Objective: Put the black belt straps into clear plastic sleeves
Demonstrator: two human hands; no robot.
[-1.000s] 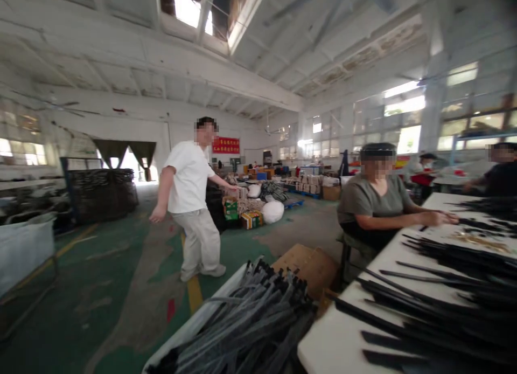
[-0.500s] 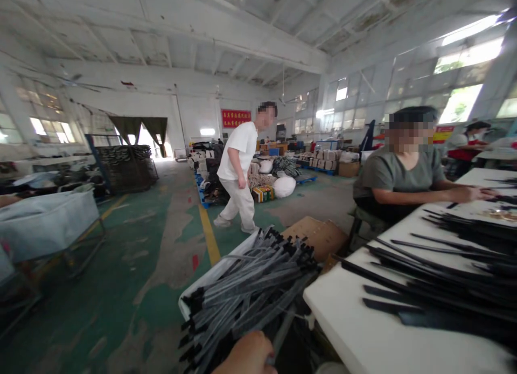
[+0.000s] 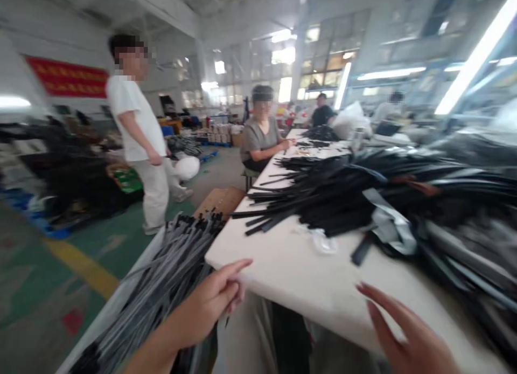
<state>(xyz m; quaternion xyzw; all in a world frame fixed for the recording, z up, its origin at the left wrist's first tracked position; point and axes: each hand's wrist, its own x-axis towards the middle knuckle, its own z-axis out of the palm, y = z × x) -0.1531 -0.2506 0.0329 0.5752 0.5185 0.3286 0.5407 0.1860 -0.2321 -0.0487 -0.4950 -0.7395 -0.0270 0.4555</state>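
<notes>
Just past the near left corner of the white table [image 3: 278, 279] is my left hand [image 3: 214, 304], its index finger stretched out and the others loosely curled. I see nothing held in it, though its palm side is hidden. My right hand [image 3: 407, 331] hovers at the table's near edge with thumb and fingers apart, holding nothing. Beyond it, black strips [image 3: 315, 193] lie heaped on the tabletop. Grey strips with black ends [image 3: 161, 288] fill a white-sided container to the left of the table, partly behind my left forearm.
A seated co-worker [image 3: 262, 134] works along the table's far left side. Another person [image 3: 139, 126] in white stands left, beyond the grey strips. A cardboard box [image 3: 220, 201] sits by the table. Clear plastic [image 3: 323, 242] and a silvery strip [image 3: 393, 231] lie near the black heap.
The view has swung right toward the table. My left hand has left the grey strips and come to the table corner. My right hand has come into view. The standing person appears nearer.
</notes>
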